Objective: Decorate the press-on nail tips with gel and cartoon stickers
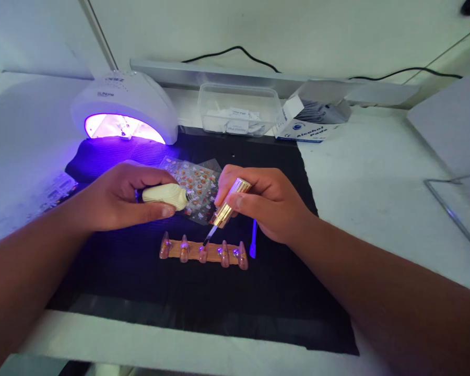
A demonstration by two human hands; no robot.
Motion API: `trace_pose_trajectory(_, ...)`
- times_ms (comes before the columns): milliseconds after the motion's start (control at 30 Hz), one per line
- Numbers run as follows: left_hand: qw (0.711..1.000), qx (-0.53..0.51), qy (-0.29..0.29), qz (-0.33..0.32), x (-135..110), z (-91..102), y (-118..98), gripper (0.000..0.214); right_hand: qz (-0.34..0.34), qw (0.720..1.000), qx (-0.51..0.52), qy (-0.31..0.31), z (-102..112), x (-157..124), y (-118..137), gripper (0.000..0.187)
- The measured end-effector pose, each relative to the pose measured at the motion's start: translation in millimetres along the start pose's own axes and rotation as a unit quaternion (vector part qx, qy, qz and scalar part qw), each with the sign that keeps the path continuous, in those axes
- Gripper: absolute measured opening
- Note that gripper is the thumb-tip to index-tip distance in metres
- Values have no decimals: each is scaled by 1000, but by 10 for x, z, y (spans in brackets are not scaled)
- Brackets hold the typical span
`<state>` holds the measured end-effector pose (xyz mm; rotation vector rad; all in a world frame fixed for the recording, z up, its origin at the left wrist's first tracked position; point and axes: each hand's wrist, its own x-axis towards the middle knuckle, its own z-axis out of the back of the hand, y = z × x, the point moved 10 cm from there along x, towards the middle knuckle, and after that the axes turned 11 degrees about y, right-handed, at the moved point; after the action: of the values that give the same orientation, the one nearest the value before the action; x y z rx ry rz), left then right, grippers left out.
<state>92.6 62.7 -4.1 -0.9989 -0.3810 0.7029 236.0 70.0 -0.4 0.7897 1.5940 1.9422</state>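
lamp [125, 107]: upper left, lit purple, on the worktop [376, 183]
left hand [117, 198]: centre left, closed round the cream bottle [164, 195], which is held sideways
sticker sheet [194, 183]: just behind the bottle, flat on the black mat [180, 292]
nail strip [203, 251]: centre, five false nails in a row on the mat
brush [231, 201]: gold cap, tip down at the middle nail
right hand [270, 206]: centre right, fingers pinching the brush cap
pads box [309, 122]: upper centre-right, beside the clear tub [238, 109]

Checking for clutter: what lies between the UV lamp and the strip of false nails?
Head view: a sticker sheet lies there on the black mat.
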Motion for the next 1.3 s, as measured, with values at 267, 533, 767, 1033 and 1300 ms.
trace_pose_trajectory(267,1000,3,0,-8,-16,-5,0,12,-8,999,-31,-17,59,-5,-8,13)
trace_pose_trajectory(533,1000,12,5,-12,-12,-5,-12,14,9,999,-33,29,-42,17,36,14)
trace_pose_trajectory(767,1000,10,20,-22,-21,-35,-61,16,-13,1000,-2,-12,66,20,-41,11)
trace_pose_trajectory(1033,999,19,25,-25,10,-69,-114,14,44,983,149,-99,242,16,-51,14)
trace_pose_trajectory(1300,998,36,19,-56,34,-98,-197,12,82,974,138,-161,374,-55,-12,24)
